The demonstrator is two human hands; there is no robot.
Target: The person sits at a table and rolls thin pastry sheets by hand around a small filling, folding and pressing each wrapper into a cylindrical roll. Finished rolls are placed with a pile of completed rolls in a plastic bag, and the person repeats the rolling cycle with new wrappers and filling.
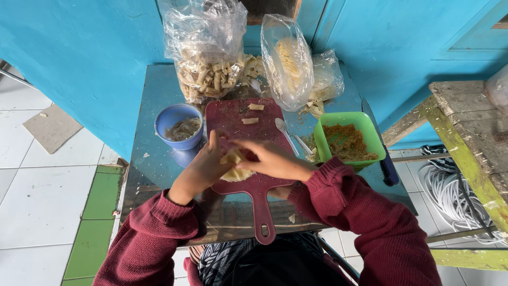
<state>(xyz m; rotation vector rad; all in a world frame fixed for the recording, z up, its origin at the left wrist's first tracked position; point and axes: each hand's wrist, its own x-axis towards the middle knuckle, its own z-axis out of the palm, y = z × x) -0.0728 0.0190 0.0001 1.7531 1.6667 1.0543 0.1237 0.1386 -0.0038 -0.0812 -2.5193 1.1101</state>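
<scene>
My left hand [203, 167] and my right hand [272, 159] meet over a dark red cutting board [233, 119] on a small metal table. Both hold a pale yellow thin wrapper [235, 165], folding it between the fingers; the right hand's fingers lie over its top. Two small rolled pieces [252, 114] lie at the board's far end. A white spoon [283, 130] rests beside the board. A blue bowl [179, 126] with pale shreds stands left of the board. A green square tub [346, 139] of brown crumbly filling stands to the right.
Clear plastic bags [206, 53] of finished rolls and wrappers stand at the table's [153, 159] back against a blue wall. A worn wooden bench [465, 137] and coiled white cable [450, 190] are at right. A dark knife handle [389, 167] lies by the green tub.
</scene>
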